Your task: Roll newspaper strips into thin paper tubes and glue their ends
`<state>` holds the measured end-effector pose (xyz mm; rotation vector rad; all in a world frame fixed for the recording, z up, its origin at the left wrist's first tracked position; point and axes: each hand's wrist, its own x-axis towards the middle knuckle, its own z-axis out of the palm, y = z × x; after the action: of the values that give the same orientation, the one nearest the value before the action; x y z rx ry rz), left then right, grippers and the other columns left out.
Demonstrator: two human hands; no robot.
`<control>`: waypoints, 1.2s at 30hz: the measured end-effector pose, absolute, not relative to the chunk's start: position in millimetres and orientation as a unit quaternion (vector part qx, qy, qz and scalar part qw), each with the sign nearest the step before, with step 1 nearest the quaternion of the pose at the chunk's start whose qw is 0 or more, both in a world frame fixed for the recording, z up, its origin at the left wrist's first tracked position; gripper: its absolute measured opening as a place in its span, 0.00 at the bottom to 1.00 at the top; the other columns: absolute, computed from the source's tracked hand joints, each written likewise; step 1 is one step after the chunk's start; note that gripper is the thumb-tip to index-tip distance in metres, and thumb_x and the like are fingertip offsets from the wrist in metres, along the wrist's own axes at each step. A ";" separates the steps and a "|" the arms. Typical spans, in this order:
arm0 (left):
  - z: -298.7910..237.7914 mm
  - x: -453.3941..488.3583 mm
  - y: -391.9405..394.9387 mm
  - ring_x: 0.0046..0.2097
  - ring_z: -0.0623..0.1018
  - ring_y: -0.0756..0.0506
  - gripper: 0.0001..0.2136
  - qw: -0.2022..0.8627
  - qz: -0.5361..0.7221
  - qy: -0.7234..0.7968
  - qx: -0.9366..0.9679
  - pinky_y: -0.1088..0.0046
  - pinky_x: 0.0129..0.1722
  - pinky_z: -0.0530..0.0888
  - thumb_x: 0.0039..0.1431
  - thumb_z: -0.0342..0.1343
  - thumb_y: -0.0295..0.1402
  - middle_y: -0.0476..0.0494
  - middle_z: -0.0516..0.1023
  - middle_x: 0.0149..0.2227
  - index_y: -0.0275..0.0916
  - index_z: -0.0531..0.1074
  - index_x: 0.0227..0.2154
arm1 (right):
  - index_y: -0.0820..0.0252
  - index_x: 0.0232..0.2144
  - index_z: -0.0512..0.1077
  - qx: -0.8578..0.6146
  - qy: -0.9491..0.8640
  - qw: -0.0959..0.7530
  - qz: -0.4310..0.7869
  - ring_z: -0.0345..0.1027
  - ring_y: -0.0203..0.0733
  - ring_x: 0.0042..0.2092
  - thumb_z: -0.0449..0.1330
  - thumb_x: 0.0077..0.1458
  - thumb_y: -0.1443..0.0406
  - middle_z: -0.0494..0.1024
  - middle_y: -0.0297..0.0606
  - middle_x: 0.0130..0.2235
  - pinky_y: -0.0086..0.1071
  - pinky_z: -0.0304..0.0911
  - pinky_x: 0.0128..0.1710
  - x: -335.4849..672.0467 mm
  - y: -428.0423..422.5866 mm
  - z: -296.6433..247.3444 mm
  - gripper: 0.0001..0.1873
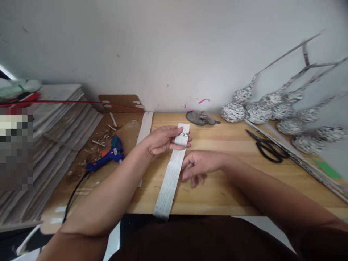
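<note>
A long strip of printed newspaper (pixel 170 177) lies lengthwise on the wooden table (pixel 233 181), its near end hanging over the front edge. My left hand (pixel 163 139) pinches the strip's far end between thumb and fingers. My right hand (pixel 199 166) rests beside the strip's middle, its fingers loosely bent and touching the strip's right edge; they look slightly blurred.
A blue glue gun (pixel 107 157) with a black cord lies left on brown cardboard with scraps. Black scissors (pixel 268 146) lie to the right. Rolled newspaper balls on sticks (pixel 272 105) lean at the wall. A grey rag (pixel 201 117) is at the back. Stacked papers (pixel 59 123) rise on the left.
</note>
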<state>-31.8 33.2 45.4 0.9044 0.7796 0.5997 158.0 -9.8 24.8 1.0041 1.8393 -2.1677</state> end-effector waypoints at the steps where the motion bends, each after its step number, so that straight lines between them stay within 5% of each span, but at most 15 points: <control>1: 43.2 -30.1 32.8 0.35 0.83 0.43 0.09 0.779 0.278 0.371 0.423 0.72 0.30 0.80 0.64 0.52 0.30 0.31 0.81 0.37 0.29 0.75 0.39 | 0.64 0.39 0.75 0.376 0.612 0.036 -0.695 0.77 0.38 0.31 0.65 0.52 0.53 0.80 0.45 0.40 0.23 0.64 0.21 168.8 0.7 25.8 0.20; 5: 28.8 -24.5 33.8 0.34 0.82 0.44 0.09 0.749 0.283 0.399 0.446 0.71 0.31 0.80 0.62 0.55 0.32 0.34 0.81 0.34 0.31 0.76 0.37 | 0.65 0.42 0.75 0.502 0.598 -0.216 -0.586 0.74 0.35 0.30 0.59 0.59 0.55 0.80 0.46 0.38 0.22 0.59 0.19 199.6 31.9 22.8 0.19; 8: 17.3 -21.0 34.1 0.35 0.81 0.45 0.12 0.732 0.287 0.406 0.466 0.72 0.32 0.79 0.59 0.60 0.36 0.37 0.81 0.34 0.33 0.77 0.39 | 0.63 0.44 0.76 0.455 0.592 -0.307 -0.590 0.72 0.34 0.33 0.62 0.56 0.56 0.79 0.43 0.38 0.22 0.60 0.22 198.8 35.0 15.0 0.18; 13: 11.2 -16.3 31.4 0.36 0.79 0.47 0.15 0.714 0.303 0.410 0.480 0.72 0.34 0.78 0.53 0.64 0.39 0.39 0.81 0.35 0.34 0.78 0.40 | 0.64 0.32 0.77 0.429 0.599 -0.333 -0.589 0.61 0.29 0.24 0.63 0.52 0.51 0.74 0.34 0.24 0.23 0.54 0.20 182.4 28.0 6.2 0.20; 24: 11.9 -8.8 30.9 0.33 0.77 0.50 0.05 0.692 0.317 0.433 0.482 0.73 0.35 0.77 0.57 0.60 0.28 0.43 0.79 0.32 0.33 0.79 0.33 | 0.62 0.34 0.79 0.471 0.500 -0.420 -0.594 0.65 0.32 0.26 0.67 0.46 0.56 0.75 0.35 0.26 0.25 0.53 0.20 171.5 28.0 1.2 0.16; 36: 12.5 -5.5 30.4 0.33 0.77 0.50 0.07 0.669 0.332 0.441 0.498 0.71 0.36 0.77 0.61 0.54 0.25 0.42 0.78 0.30 0.30 0.76 0.29 | 0.59 0.30 0.77 0.503 0.509 -0.410 -0.566 0.63 0.32 0.24 0.63 0.55 0.64 0.71 0.34 0.22 0.25 0.54 0.20 164.3 25.9 4.9 0.05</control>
<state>-5.5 30.4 12.5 1.1221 0.9935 0.7484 164.3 25.9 4.9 2.1971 2.2226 -2.4744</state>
